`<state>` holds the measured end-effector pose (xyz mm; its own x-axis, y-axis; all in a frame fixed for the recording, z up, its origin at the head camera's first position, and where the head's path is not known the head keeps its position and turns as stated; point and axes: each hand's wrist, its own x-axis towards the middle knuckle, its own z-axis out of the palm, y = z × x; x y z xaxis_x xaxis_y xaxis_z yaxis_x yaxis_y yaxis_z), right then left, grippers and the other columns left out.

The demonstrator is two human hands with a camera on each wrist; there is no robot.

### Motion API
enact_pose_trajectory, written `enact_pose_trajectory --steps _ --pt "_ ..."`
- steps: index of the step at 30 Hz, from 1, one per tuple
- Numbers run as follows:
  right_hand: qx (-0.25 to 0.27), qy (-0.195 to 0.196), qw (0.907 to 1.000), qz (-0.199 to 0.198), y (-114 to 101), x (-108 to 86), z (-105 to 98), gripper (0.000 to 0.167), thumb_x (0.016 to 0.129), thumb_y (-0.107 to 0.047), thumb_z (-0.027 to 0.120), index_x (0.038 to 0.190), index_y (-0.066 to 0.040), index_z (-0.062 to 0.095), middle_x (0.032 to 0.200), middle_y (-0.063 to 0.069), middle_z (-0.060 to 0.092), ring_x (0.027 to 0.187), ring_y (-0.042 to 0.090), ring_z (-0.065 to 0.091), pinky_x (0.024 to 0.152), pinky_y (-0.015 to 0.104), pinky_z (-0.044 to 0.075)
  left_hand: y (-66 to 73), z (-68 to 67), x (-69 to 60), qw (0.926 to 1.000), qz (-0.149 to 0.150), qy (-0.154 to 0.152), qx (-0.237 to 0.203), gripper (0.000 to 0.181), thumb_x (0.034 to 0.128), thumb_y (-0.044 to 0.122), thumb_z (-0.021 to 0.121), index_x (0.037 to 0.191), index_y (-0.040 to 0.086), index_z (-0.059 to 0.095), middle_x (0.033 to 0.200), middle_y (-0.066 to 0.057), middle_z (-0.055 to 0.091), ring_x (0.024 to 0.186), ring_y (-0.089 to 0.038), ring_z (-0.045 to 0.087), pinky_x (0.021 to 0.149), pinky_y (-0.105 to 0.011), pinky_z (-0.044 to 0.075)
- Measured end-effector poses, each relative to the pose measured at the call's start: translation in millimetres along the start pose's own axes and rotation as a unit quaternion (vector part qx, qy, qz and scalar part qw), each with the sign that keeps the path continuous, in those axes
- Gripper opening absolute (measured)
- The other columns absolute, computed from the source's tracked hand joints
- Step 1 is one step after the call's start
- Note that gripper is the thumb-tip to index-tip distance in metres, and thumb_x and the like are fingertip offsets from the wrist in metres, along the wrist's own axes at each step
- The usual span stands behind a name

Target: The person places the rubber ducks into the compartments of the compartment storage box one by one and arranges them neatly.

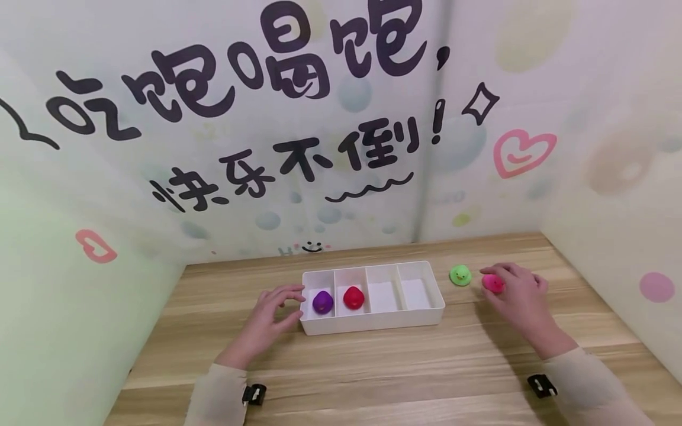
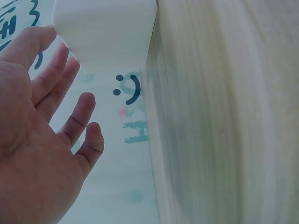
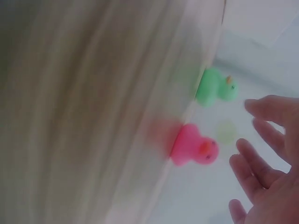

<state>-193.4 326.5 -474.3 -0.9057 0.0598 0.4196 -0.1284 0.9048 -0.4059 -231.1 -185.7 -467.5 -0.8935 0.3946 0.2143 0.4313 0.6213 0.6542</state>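
A long white box point(image 1: 373, 322) with several compartments in a row stands on the table. Its leftmost compartment holds a purple toy duck point(image 1: 322, 302), and a red toy duck point(image 1: 354, 297) sits in the one beside it. At the box's left end, my left hand point(image 1: 272, 313) touches or nearly touches the wall with loosely spread fingers. To the right of the box, a green toy duck point(image 1: 460, 275) and a pink toy duck point(image 1: 493, 283) sit on the table. My right hand point(image 1: 522, 299) hovers by the pink duck; the right wrist view shows a gap between its fingers point(image 3: 254, 170) and the duck.
The wooden table point(image 1: 383, 373) runs back to a wall point(image 1: 245, 231) printed with large dark lettering. Side walls rise at left and right. Each sleeve has a small black clip point(image 1: 542, 386) near the cuff.
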Motion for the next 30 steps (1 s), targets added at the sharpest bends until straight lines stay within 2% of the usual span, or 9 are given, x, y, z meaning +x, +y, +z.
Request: enact_pose_trajectory --steps 4,10,18,23,30 --pt "-0.022 -0.028 0.9992 0.019 9.2 1.1 -4.6 0.040 0.083 -0.019 0.084 0.119 -0.007 0.070 0.130 0.030 0.059 0.117 0.054 0.049 0.097 0.079 0.021 -0.2 -0.3 -0.2 1.0000 0.002 0.001 0.002 0.025 0.0947 0.014 0.075 0.119 0.014 0.069 0.149 -0.001 0.060 0.117 -0.031 0.051 0.096 -0.045 0.047" --pt "-0.044 -0.058 0.9969 0.030 18.3 2.6 -7.6 0.042 0.084 -0.023 0.085 0.119 -0.006 0.070 0.128 0.031 0.061 0.114 0.055 0.051 0.096 0.079 0.021 -0.9 -0.5 -1.7 1.0000 -0.001 -0.002 0.002 0.026 0.0946 0.014 0.075 0.119 0.014 0.069 0.149 0.000 0.059 0.118 -0.033 0.051 0.096 -0.049 0.048" --pt "-0.033 -0.072 0.9961 0.038 27.6 5.6 -9.2 0.050 0.083 -0.024 0.086 0.124 -0.005 0.066 0.125 0.033 0.062 0.110 0.055 0.054 0.095 0.078 0.020 -0.4 -0.4 -3.3 0.9999 -0.010 -0.006 0.006 0.026 0.0956 0.015 0.074 0.121 0.015 0.068 0.149 0.002 0.059 0.119 -0.028 0.050 0.097 -0.044 0.048" --pt "-0.020 -0.083 0.9957 0.036 31.5 8.8 -8.4 0.043 0.084 -0.023 0.085 0.119 -0.005 0.069 0.117 0.028 0.068 0.104 0.048 0.061 0.093 0.077 0.020 0.1 -0.2 -3.1 1.0000 -0.008 -0.003 0.005 0.026 0.0954 0.014 0.074 0.120 0.014 0.068 0.149 0.000 0.059 0.119 -0.030 0.050 0.098 -0.045 0.048" --pt "-0.016 -0.072 0.9969 0.029 36.7 13.9 -7.8 0.032 0.083 -0.014 0.084 0.111 -0.006 0.072 0.103 0.020 0.076 0.099 0.042 0.066 0.091 0.072 0.020 1.7 0.2 -1.5 0.9998 -0.018 -0.008 -0.006 0.025 0.0959 0.015 0.073 0.120 0.020 0.068 0.150 0.003 0.058 0.120 -0.031 0.050 0.099 -0.049 0.047"
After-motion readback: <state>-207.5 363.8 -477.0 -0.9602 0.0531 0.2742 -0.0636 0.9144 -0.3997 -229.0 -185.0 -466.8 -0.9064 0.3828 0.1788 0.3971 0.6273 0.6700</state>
